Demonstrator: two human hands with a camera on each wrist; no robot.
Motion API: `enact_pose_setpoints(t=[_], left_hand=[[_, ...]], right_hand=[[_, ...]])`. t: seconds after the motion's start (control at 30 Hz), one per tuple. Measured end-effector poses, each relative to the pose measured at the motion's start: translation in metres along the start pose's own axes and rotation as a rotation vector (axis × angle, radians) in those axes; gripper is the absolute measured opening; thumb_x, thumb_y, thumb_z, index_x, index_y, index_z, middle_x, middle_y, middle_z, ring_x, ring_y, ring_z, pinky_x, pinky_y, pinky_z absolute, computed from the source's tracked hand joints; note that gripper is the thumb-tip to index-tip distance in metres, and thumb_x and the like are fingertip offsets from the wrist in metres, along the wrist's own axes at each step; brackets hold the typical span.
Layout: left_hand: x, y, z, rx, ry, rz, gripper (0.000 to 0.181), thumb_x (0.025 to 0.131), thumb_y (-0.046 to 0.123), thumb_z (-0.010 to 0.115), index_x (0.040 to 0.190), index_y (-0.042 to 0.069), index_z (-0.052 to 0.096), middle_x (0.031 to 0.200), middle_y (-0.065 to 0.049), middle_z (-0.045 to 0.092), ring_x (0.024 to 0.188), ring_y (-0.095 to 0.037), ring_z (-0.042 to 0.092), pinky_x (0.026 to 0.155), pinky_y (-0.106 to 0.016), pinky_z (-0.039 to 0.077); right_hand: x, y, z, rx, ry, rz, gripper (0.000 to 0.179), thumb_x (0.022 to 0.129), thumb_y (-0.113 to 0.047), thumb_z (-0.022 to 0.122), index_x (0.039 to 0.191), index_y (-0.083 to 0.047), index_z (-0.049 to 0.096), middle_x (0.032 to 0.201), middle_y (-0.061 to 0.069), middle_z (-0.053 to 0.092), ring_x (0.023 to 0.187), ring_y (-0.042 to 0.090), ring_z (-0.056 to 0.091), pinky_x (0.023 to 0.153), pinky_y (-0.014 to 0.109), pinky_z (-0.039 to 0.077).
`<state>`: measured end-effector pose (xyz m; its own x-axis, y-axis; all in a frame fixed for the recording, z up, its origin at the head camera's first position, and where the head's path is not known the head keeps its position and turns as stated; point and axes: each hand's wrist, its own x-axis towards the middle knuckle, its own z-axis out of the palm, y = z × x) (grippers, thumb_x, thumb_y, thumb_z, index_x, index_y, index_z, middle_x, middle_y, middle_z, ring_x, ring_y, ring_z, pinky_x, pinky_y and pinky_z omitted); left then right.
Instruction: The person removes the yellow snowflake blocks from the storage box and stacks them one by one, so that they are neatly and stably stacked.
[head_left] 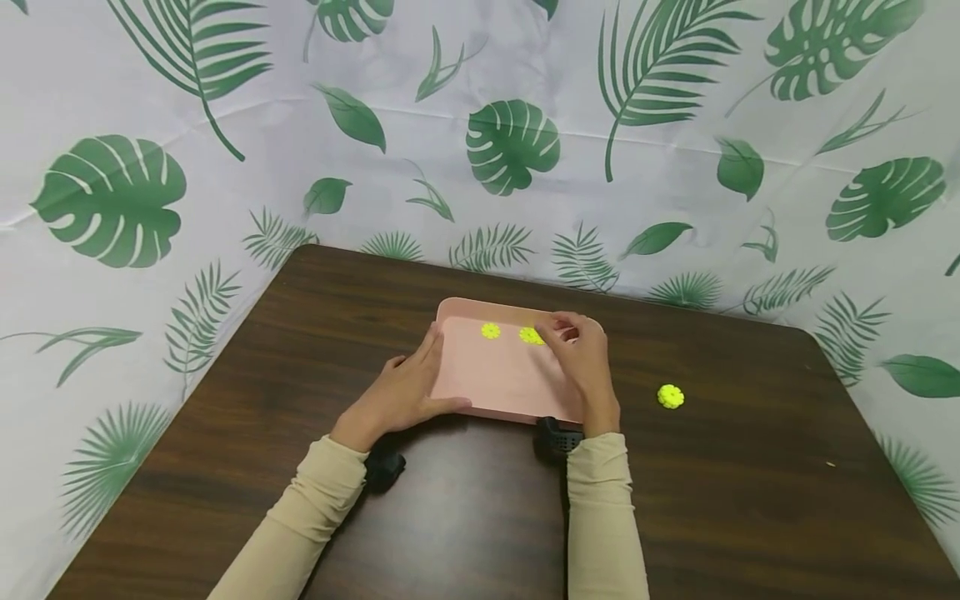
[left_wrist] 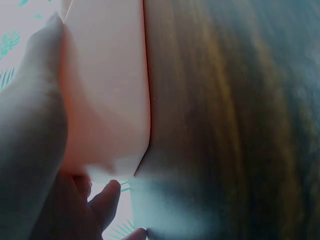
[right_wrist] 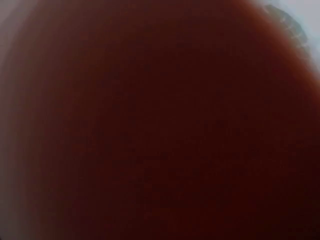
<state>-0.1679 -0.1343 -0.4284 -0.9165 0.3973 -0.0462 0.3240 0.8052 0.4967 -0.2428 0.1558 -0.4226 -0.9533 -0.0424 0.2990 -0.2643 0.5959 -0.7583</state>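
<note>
Gripping pink tray (head_left: 487, 379): left hand (head_left: 397, 393).
Right hand (head_left: 585, 358) partly hides a yellow flower (head_left: 528, 335), can't tell if pinching; wrist view blurred.

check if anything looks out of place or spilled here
One yellow flower-shaped piece lies on the table, right of the pink tray; it looks stray because a similar yellow piece sits inside. A pale speck farther right is too small to identify. I see no spill or damage.
</note>
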Motion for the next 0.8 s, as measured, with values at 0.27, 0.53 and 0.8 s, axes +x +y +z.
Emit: enact_pose_setpoints(t=[0.27, 0.53, 0.8], left_hand=[[0.001, 0.001, 0.001, 0.012, 0.003, -0.003, 0.115, 0.093, 0.071, 0.059, 0.164, -0.002, 0.005, 0.173, -0.015, -0.002, 0.149, -0.033, 0.038, 0.115, -0.063, 0.030], [0.001, 0.002, -0.001, 0.008, 0.004, -0.005, 0.114, 0.094, 0.069, 0.059, 0.164, -0.003, 0.004, 0.172, -0.015, -0.003, 0.152, -0.032, 0.032, 0.115, -0.063, 0.029], [0.001, 0.003, 0.000, 0.011, 0.003, -0.011, 0.113, 0.094, 0.068, 0.060, 0.164, -0.002, 0.004, 0.172, -0.015, -0.003, 0.155, -0.030, 0.027, 0.116, -0.063, 0.029]], right_hand=[[0.002, 0.008, 0.014, -0.251, -0.049, -0.083, 0.027, 0.088, -0.018, 0.086, 0.083, 0.003, 0.069, 0.065, 0.008, 0.044, 0.068, 0.026, 0.048, 0.070, 0.039, 0.041], [-0.002, 0.005, 0.016, -0.178, -0.217, 0.167, 0.038, 0.099, -0.020, 0.072, 0.129, 0.003, 0.064, 0.141, 0.018, 0.052, 0.119, 0.033, 0.054, 0.104, 0.046, 0.046], [-0.004, 0.004, 0.017, -0.137, -0.199, 0.188, 0.042, 0.095, -0.014, 0.076, 0.131, 0.000, 0.061, 0.135, 0.018, 0.057, 0.118, 0.035, 0.057, 0.105, 0.050, 0.047]])
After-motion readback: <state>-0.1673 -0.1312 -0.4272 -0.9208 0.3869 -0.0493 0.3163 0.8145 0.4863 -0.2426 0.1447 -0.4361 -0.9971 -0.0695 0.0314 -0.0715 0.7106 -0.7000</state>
